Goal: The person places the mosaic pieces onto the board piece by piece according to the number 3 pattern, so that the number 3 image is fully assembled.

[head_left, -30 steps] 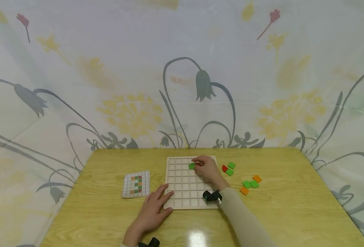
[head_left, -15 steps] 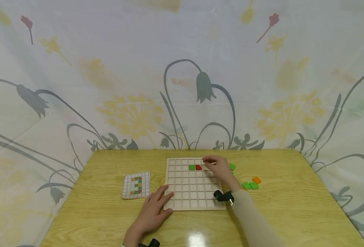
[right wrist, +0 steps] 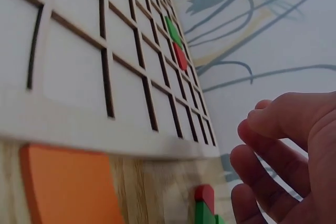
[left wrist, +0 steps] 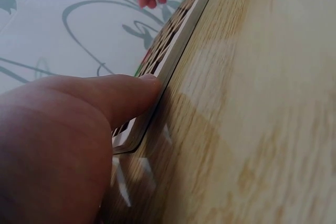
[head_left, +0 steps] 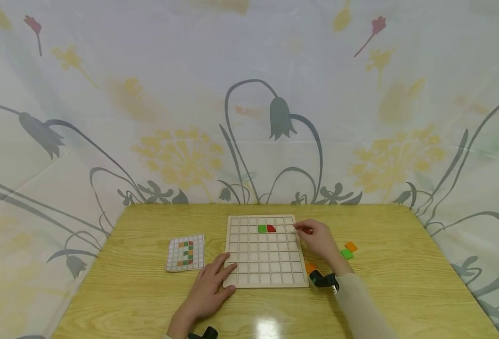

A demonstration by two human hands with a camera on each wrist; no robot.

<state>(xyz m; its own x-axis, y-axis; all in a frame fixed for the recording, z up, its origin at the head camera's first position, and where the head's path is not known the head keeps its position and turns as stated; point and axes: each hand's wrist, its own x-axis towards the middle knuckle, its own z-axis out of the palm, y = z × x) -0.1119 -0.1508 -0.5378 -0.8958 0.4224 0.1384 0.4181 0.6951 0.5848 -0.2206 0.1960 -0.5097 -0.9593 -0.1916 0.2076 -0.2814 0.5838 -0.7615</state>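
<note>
My left hand (head_left: 207, 289) rests at the left edge of a wooden grid board (head_left: 249, 257), fingers spread, with the thumb along the front corner in the left wrist view. On the board a green square tile (head_left: 262, 229) sits beside a red rounded-corner tile (head_left: 271, 229). My right hand (head_left: 319, 238) is just off the board's right edge, its fingers loosely bent and holding nothing in the right wrist view. Below those fingers a loose red tile (right wrist: 205, 196) lies against a green tile (right wrist: 203, 214). Some loose tiles are hidden behind the right hand.
A paper pattern card (head_left: 185, 253) with coloured squares lies left of the board. Right of my right wrist are an orange tile (head_left: 351, 246) and a green tile (head_left: 347, 254). Another orange tile (right wrist: 68, 184) lies near the board's right edge. A patterned cloth (head_left: 249, 141) stands behind the table.
My right hand has let go of the red tile beside the green one on the board and moved right to the loose tiles. My left hand stays at the board's edge.
</note>
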